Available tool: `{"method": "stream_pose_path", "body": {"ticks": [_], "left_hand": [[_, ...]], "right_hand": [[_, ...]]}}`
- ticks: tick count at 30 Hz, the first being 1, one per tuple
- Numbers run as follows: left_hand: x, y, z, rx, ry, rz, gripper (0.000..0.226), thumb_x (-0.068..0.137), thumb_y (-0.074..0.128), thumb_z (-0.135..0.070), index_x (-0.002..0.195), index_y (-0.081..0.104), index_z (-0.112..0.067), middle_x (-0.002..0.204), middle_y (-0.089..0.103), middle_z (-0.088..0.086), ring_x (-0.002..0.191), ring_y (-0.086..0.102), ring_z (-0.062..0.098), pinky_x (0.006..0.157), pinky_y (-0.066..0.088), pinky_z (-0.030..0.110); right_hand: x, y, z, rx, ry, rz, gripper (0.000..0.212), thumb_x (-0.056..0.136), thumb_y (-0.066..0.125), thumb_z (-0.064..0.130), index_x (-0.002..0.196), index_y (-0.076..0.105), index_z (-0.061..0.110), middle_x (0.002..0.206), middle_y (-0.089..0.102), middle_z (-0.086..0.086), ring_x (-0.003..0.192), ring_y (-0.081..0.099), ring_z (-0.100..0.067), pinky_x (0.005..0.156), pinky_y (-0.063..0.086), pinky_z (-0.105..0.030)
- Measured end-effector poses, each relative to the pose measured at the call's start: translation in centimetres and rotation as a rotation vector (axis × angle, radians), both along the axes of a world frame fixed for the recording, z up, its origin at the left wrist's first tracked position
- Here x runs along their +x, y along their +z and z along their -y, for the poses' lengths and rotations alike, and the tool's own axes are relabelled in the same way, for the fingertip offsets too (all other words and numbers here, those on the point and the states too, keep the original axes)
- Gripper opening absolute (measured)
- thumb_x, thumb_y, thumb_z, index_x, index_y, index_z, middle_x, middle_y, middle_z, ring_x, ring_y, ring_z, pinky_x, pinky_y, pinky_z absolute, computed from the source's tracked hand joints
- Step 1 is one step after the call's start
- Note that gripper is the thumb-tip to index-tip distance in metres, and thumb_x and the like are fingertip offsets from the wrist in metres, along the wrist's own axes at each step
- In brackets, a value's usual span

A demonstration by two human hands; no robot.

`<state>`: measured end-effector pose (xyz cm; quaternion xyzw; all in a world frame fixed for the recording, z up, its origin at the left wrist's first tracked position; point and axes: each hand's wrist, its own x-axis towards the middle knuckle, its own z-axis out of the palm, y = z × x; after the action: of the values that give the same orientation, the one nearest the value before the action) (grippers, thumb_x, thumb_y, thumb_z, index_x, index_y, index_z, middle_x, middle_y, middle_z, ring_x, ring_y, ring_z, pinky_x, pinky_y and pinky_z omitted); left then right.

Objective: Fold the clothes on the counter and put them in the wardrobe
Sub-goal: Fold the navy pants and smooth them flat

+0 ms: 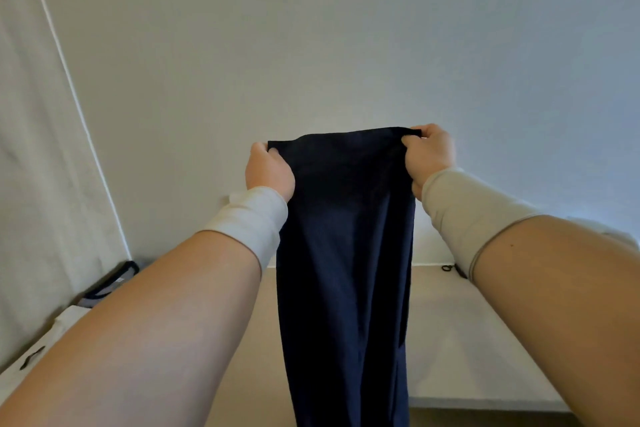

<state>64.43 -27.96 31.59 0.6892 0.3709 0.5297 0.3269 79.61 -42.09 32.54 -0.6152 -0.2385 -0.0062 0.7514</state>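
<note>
left hand [269, 170] and right hand [429, 156] pinch the navy garment [346, 253] top corners; it hangs between them.

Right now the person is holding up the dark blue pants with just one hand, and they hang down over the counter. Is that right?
Not quite. The head view shows both hands gripping the top edge of the dark blue pants: the left hand at one corner, the right hand at the other. The pants do hang down over the counter.

A plain white wall [346, 45] fills the far side. A white curtain [41, 149] hangs at the left. A small black hair tie [447, 268] lies far right by the wall.
</note>
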Motion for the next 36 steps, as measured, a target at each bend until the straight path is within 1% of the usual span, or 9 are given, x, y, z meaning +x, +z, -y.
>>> {"method": "stream_pose_path", "body": {"ticks": [3, 7, 13, 16, 20, 25, 28, 32, 36], "left_hand": [[-1.8, 0.4, 0.4, 0.021, -0.159, 0.01, 0.034, 0.095, 0.051, -0.04, 0.099, 0.057, -0.007, 0.086, 0.057, -0.001, 0.08, 0.053, 0.02, 0.073, 0.039, 0.03], [-3.7, 0.3, 1.2, 0.094, -0.17, -0.011, 0.039, 0.09, 0.058, -0.046, 0.093, 0.054, -0.008, 0.084, 0.056, -0.002, 0.08, 0.054, 0.022, 0.075, 0.043, 0.033], [-5.1, 0.4, 2.9, 0.206, -0.13, -0.023, 0.033, 0.095, 0.052, -0.043, 0.095, 0.046, -0.011, 0.089, 0.054, 0.001, 0.083, 0.05, 0.024, 0.073, 0.034, 0.029], [-5.3, 0.7, 4.0, 0.248, -0.179, -0.018, 0.034, 0.095, 0.052, -0.043, 0.093, 0.047, -0.01, 0.086, 0.054, 0.0, 0.081, 0.05, 0.025, 0.071, 0.034, 0.028], [-5.4, 1.6, 5.4, 0.33, -0.199, -0.055, 0.033, 0.095, 0.053, -0.041, 0.087, 0.043, -0.011, 0.073, 0.045, -0.008, 0.076, 0.047, 0.023, 0.067, 0.031, 0.027], [-4.8, 2.9, 5.9, 0.35, -0.145, -0.089, 0.035, 0.093, 0.056, -0.041, 0.085, 0.039, -0.012, 0.07, 0.043, -0.008, 0.074, 0.045, 0.024, 0.066, 0.03, 0.028], [-4.3, 3.0, 5.9, 0.314, -0.152, -0.091, 0.04, 0.086, 0.064, -0.047, 0.089, 0.046, -0.011, 0.077, 0.051, -0.005, 0.078, 0.051, 0.023, 0.069, 0.035, 0.028], [-3.4, 2.5, 6.7, 0.097, -0.414, -0.067, 0.053, 0.071, 0.081, -0.044, 0.111, 0.06, -0.016, 0.103, 0.066, -0.004, 0.095, 0.063, 0.015, 0.084, 0.05, 0.029], [-1.9, 0.4, 7.8, -0.09, -0.594, -0.38, 0.041, 0.07, 0.082, -0.037, 0.104, 0.068, -0.02, 0.106, 0.071, 0.0, 0.101, 0.065, 0.019, 0.096, 0.051, 0.038]], "right_hand": [[-2.4, -0.2, 0.8, -0.082, -0.037, -0.034, 0.014, 0.091, 0.046, 0.02, 0.081, 0.056, 0.016, 0.073, 0.051, 0.0, 0.075, 0.049, -0.023, 0.063, 0.04, -0.028], [-5.9, -0.1, 3.1, -0.312, 0.301, -0.11, 0.069, 0.066, 0.064, 0.07, 0.096, 0.068, 0.008, 0.091, 0.071, -0.004, 0.088, 0.068, -0.022, 0.088, 0.055, -0.041], [-8.8, -0.5, 4.4, -0.836, 0.569, 0.04, 0.079, 0.051, 0.081, 0.065, 0.11, 0.069, 0.012, 0.1, 0.075, -0.005, 0.095, 0.072, -0.023, 0.096, 0.052, -0.039], [-9.6, -0.7, 4.1, -0.925, 0.581, 0.044, 0.083, 0.048, 0.085, 0.063, 0.111, 0.069, 0.012, 0.101, 0.075, -0.003, 0.097, 0.071, -0.022, 0.097, 0.051, -0.038], [-11.4, -0.7, 3.7, -0.814, 0.706, 0.009, 0.068, 0.062, 0.079, 0.052, 0.114, 0.066, 0.012, 0.105, 0.074, -0.002, 0.102, 0.069, -0.018, 0.1, 0.049, -0.035], [-12.0, 0.8, 4.2, -0.648, 0.794, -0.026, 0.026, 0.085, 0.07, 0.033, 0.099, 0.068, 0.011, 0.095, 0.076, -0.005, 0.086, 0.072, -0.016, 0.075, 0.055, -0.028], [-10.2, 1.9, 5.3, -0.661, 0.648, 0.082, 0.016, 0.083, 0.072, 0.008, 0.098, 0.067, 0.005, 0.097, 0.074, -0.014, 0.092, 0.071, -0.027, 0.081, 0.057, -0.034], [-7.0, 2.7, 6.1, -0.443, 0.37, 0.192, 0.015, 0.081, 0.072, 0.004, 0.095, 0.069, 0.005, 0.098, 0.072, -0.016, 0.095, 0.07, -0.032, 0.087, 0.057, -0.04], [-4.3, 2.4, 7.0, -0.298, 0.299, 0.25, 0.009, 0.082, 0.07, 0.007, 0.079, 0.064, 0.014, 0.085, 0.069, -0.009, 0.084, 0.066, -0.024, 0.086, 0.056, -0.042]]}}
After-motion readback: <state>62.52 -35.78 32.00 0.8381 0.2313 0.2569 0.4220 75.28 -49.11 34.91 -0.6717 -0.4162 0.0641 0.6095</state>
